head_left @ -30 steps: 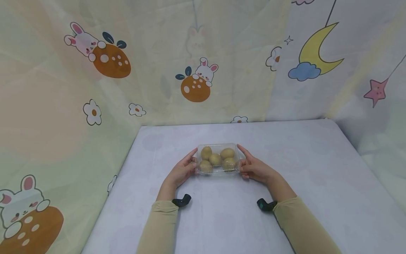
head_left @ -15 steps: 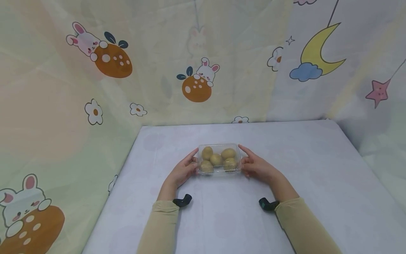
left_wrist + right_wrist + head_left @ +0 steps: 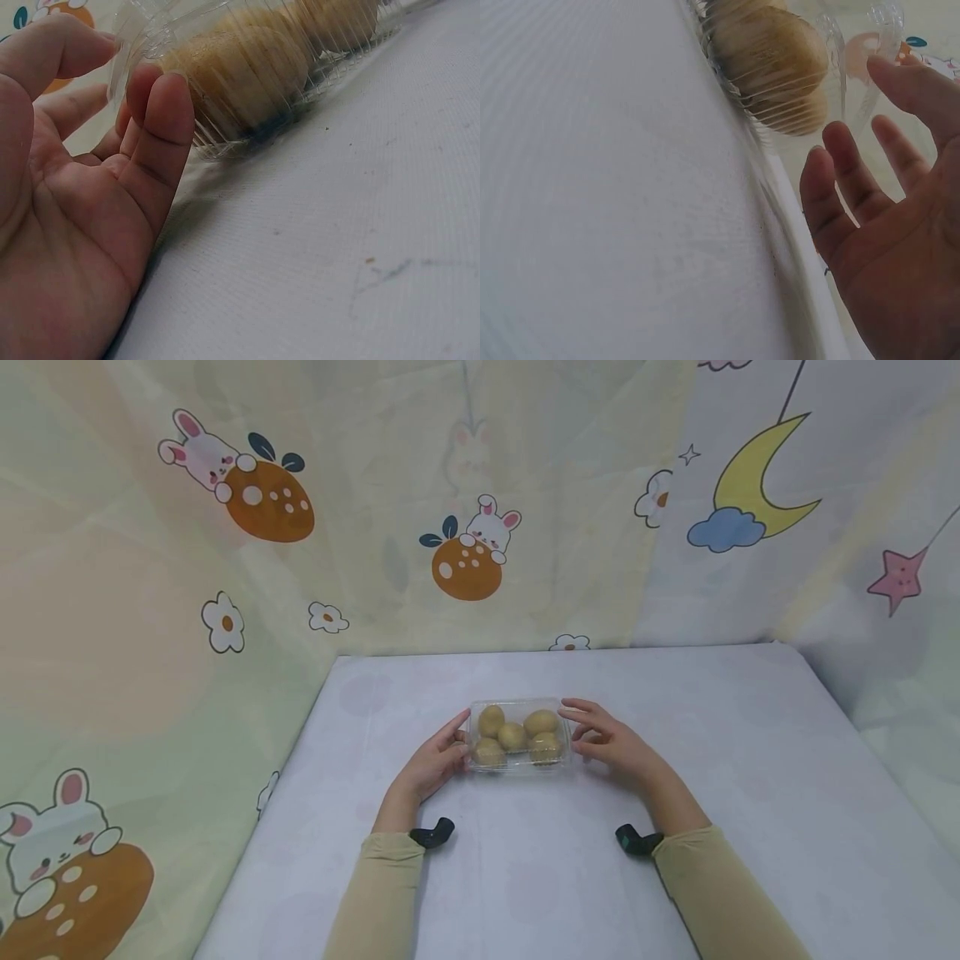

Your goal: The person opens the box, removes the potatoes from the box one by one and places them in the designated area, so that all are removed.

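Observation:
A clear plastic box (image 3: 517,766) with a ribbed wall sits in the middle of the table, holding several small potatoes (image 3: 512,737). My left hand (image 3: 431,766) holds the box's left end, its index finger reaching up the side. In the left wrist view the fingertips (image 3: 166,105) curl against that end, right by the flange. My right hand (image 3: 618,747) is at the other end, fingers loosely bent and spread. Its fingertips (image 3: 844,139) stand just off the box wall in the right wrist view.
The table (image 3: 525,877) wears a pale white cloth. Behind it and along both sides hang printed curtains (image 3: 375,510) with rabbits, flowers and a moon. Black wrist mounts (image 3: 432,833) sit on both wrists.
My right hand has loosened from the box's right end, its fingers spreading and drawing slightly away. My left hand keeps its hold, and the box stays on the table.

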Demonstrator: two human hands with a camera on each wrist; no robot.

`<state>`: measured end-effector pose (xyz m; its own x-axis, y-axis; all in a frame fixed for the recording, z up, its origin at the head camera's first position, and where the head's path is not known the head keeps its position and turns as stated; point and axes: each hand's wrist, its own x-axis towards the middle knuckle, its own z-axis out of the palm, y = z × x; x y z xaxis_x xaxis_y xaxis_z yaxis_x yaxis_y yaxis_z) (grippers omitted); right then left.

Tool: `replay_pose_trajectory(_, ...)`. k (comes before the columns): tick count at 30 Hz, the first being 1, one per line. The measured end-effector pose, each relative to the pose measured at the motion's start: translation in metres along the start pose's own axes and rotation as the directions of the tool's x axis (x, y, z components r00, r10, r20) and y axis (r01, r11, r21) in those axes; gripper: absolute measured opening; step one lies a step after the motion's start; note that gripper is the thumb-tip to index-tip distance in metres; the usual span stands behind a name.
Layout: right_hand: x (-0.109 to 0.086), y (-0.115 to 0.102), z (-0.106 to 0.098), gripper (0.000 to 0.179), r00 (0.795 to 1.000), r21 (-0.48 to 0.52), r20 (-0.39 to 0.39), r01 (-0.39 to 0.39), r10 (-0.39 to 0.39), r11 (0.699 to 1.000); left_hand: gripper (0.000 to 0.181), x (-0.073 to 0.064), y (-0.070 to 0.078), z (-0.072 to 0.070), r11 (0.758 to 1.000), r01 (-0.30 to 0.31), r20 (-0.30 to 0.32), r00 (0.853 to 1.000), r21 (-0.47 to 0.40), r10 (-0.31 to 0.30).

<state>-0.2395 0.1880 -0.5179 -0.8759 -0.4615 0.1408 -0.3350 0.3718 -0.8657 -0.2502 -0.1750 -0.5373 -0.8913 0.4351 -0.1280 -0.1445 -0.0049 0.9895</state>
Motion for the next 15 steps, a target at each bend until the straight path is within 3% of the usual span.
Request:
replay_pose_trajectory(7, 0.0002, 0.0023, -0.0004, 0.048, 1.000, -0.011, 0.012, 0.024, -0.024, 1.000, 0.072, 0.0006, 0.0016, -0.0014, 1.000, 0.006, 0.024, 1.000, -0.002, -0.006)
replay_pose_trajectory(15, 0.0034, 0.0029, 0.0000, 0.042, 1.000, -0.012, -0.006, -0.008, 0.008, 1.000, 0.071, 0.0001, 0.0035, -0.0010, 1.000, -0.006, 0.030, 1.000, -0.014, 0.007)
